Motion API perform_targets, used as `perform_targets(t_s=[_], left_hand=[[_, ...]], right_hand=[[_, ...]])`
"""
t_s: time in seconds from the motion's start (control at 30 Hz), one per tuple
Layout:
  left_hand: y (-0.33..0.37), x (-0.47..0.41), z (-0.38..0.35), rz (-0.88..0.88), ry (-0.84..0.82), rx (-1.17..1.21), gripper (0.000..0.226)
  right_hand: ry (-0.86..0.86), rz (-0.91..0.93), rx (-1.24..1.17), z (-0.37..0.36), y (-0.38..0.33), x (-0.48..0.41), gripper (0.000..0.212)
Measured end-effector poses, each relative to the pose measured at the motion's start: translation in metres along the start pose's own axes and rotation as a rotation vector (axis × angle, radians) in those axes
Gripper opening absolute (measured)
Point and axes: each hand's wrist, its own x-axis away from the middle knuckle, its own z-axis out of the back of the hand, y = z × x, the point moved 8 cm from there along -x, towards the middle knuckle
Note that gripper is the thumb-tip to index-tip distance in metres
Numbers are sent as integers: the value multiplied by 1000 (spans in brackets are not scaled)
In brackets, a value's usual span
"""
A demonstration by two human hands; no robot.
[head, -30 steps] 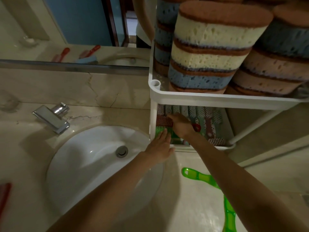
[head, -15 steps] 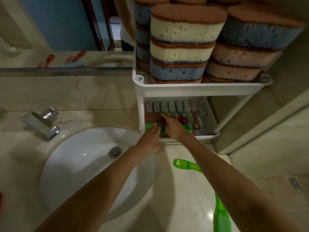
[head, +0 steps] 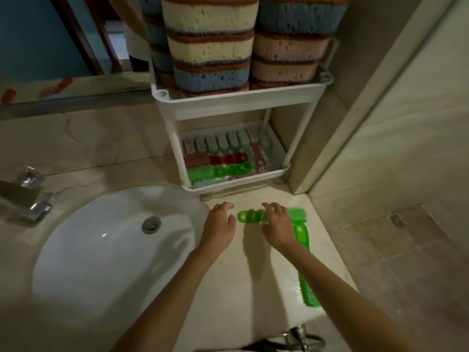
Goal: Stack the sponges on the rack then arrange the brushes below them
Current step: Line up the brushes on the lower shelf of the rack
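Low over a green brush [head: 252, 216] on the counter [head: 253, 265], just short of the rack [head: 228, 107].

Holding nothing with the left hand [head: 219, 224], fingers loosely curled, just left of the handle tip. Arching the right hand [head: 278, 224] over that handle, fingertips on or just above it; cannot tell whether gripped or merely covered. Just right of that hand, a green bristle head [head: 296, 214] and a further green length [head: 308, 293] trailing back beside the forearm; cannot tell whether one brush or two. Beyond the fingertips, on the lower shelf [head: 236, 183], a row of brushes [head: 223, 142], with a red brush [head: 215, 158] and a green shelf brush [head: 220, 172] flat across the front; handle markings too blurred to read. Above, stacked sponges [head: 210, 47].
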Motion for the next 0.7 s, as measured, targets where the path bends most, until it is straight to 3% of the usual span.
perform_targets(t_s=[0.13, 0.33, 0.6, 0.7], left_hand=[[-16, 17, -18, 48, -77, -2, 34], [-35, 23, -11, 107, -93, -11, 35], [-68, 47, -40, 219, -269, -116, 45], [-79, 56, -41, 233, -284, -189, 36]], right_hand=[[-169, -38, 264, -17, 19, 3, 58], [-135, 193, 505, -27, -11, 4, 46], [-39, 697, 430, -53, -61, 40, 23], [-17, 792, 318, -61, -74, 48, 49]])
